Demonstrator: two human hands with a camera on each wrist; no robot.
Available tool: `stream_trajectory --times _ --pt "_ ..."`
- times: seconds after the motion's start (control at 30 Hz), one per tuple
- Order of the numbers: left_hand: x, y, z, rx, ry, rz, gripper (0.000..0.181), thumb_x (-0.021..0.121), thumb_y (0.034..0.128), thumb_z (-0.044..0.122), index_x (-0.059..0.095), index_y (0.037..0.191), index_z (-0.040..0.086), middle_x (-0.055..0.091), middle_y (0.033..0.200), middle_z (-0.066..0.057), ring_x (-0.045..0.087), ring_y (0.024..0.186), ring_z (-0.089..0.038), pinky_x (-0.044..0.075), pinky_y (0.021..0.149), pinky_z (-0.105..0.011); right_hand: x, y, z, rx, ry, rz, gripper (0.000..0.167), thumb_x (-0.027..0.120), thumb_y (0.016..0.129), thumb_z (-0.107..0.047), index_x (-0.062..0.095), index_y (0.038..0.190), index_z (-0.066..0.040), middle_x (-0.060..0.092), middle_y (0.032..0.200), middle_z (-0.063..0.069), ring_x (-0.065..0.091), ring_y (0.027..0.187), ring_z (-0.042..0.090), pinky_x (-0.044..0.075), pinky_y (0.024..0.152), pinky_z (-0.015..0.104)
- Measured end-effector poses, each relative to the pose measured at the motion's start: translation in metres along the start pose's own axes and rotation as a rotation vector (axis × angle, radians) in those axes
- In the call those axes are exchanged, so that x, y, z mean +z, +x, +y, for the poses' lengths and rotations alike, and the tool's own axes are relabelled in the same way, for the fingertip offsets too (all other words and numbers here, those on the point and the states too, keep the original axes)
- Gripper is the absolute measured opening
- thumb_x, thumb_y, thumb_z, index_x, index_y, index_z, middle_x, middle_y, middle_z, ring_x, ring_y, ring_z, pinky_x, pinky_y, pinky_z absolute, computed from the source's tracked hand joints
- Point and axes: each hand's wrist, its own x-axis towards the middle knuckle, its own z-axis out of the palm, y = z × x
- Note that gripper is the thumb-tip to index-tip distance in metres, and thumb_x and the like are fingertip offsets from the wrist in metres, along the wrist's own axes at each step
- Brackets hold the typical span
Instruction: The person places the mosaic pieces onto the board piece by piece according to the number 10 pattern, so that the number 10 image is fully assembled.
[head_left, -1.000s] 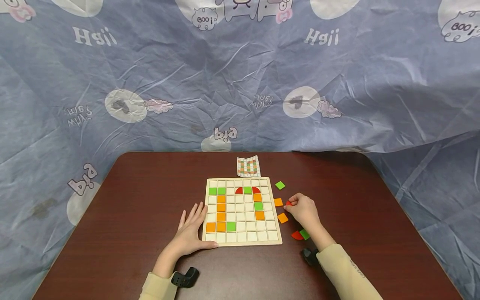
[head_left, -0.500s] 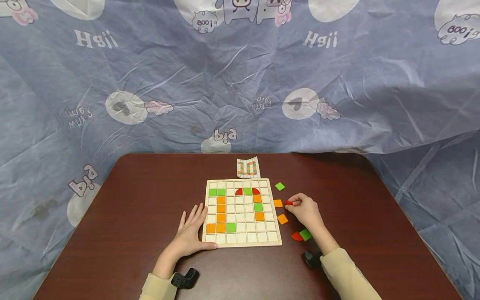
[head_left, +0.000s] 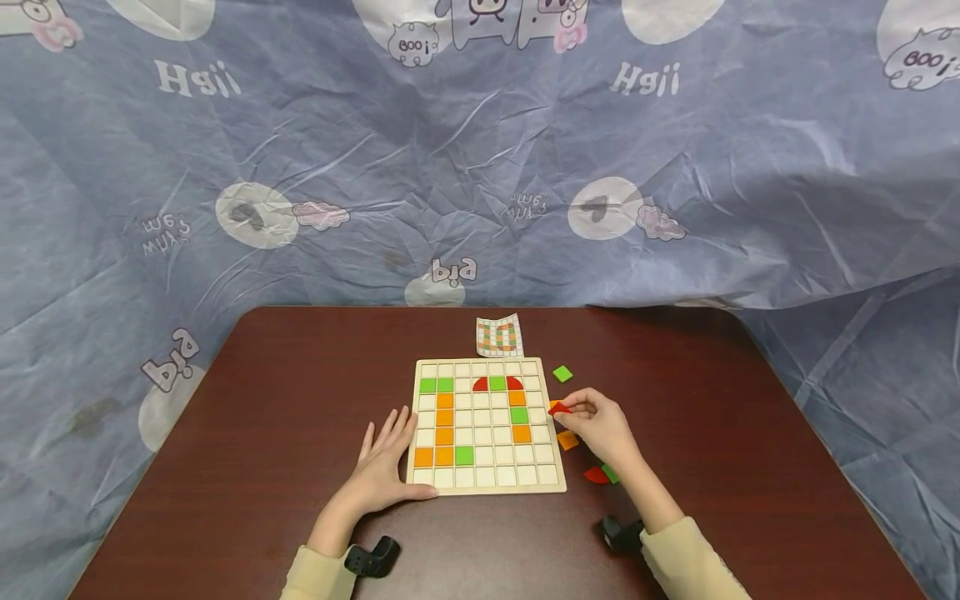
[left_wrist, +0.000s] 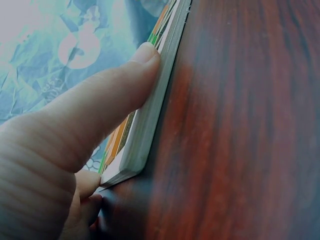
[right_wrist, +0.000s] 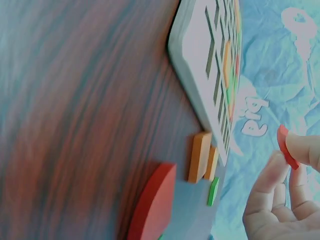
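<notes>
A wooden grid board [head_left: 506, 477] lies on the table with green, orange and red tiles in some of its squares. My left hand [head_left: 381, 475] rests against its left side, fingers spread and straight. In the left wrist view the thumb [left_wrist: 120, 82] lies on the board's front edge. My right hand [head_left: 606, 429] pinches a red quarter-circle tile [head_left: 558, 408] between thumb and fingertips, just off the board's right edge. In the right wrist view this red tile [right_wrist: 287, 147] is held above the table. It partly hides an orange tile [head_left: 555, 404] in the head view.
Right of the board lie a green square tile [head_left: 562, 374], another orange tile [head_left: 567, 439], a second red quarter-circle [head_left: 596, 475] and a green tile [head_left: 611, 473] partly behind the right wrist. A printed pattern card [head_left: 499, 337] lies behind the board. A patterned cloth [head_left: 450, 167] hangs beyond the table.
My right hand has lifted the red quarter-circle tile and brought it left, towards the board's right edge. My left hand has stayed at the board.
</notes>
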Motion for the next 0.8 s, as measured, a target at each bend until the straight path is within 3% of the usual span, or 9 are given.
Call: stream_trajectory --times 0.27,0.47,0.8 --pt "0.000 0.000 0.000 -0.001 0.007 -0.005 0.122 0.084 0.0678 0.056 0.018 0.157 0.005 0.011 0.165 -0.015 0.005 0.154 -0.035 -0.006 0.119 -0.060 0.015 -0.010 -0.003 -0.037 0.074 -0.088 0.018 0.077 0.082 -0.004 0.068 0.096 0.001 0.073 0.089 0.010 0.068 0.074 0.018 0.054 0.064 0.025" --pt "0.000 0.001 0.000 -0.004 0.005 -0.019 0.122 0.083 0.0683 0.056 0.018 0.157 0.005 0.010 0.166 -0.014 0.004 0.154 -0.035 -0.007 0.120 -0.059 0.031 -0.015 -0.001 -0.043 -0.040 -0.112 0.013 0.079 0.079 -0.002 0.071 0.089 -0.003 0.070 0.078 0.004 0.063 0.066 0.013 0.051 0.058 0.020" --pt "0.000 0.001 0.000 -0.003 0.010 -0.016 0.123 0.083 0.0678 0.057 0.018 0.157 0.005 0.010 0.166 -0.014 0.004 0.154 -0.035 -0.006 0.120 -0.060 0.045 -0.023 -0.002 -0.124 -0.223 -0.101 0.012 0.082 0.077 -0.007 0.071 0.075 -0.011 0.068 0.067 -0.004 0.059 0.060 0.005 0.048 0.057 0.021"
